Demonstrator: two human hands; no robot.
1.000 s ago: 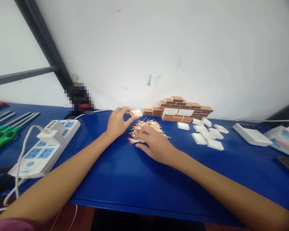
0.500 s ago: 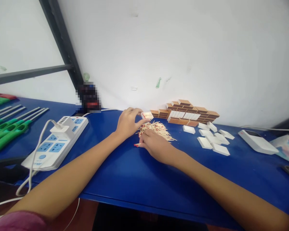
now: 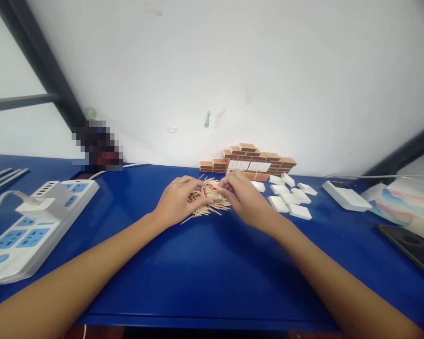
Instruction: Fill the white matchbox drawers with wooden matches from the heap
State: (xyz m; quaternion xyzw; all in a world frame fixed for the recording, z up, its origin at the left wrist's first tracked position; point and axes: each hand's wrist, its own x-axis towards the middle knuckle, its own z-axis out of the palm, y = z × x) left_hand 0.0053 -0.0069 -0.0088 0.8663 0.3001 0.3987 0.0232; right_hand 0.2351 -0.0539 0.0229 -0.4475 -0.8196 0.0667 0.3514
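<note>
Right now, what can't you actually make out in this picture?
- Head view: how full the small matchbox tray is; the left hand and right hand cover most of it.
- The dark thing at the wall is blurred out.
- The power strip and phone are cut off by the picture's edges.

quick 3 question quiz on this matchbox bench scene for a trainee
1. True or false: both hands hold the small match tray above the loose matches.
2. The brown matchbox stack stands: A) against the wall, B) on the power strip, C) at the table's near edge.
3. Which hand is nearer the white boxes?

Key
1. True: the left hand and the right hand meet at the tray.
2. A
3. The right hand.
</note>
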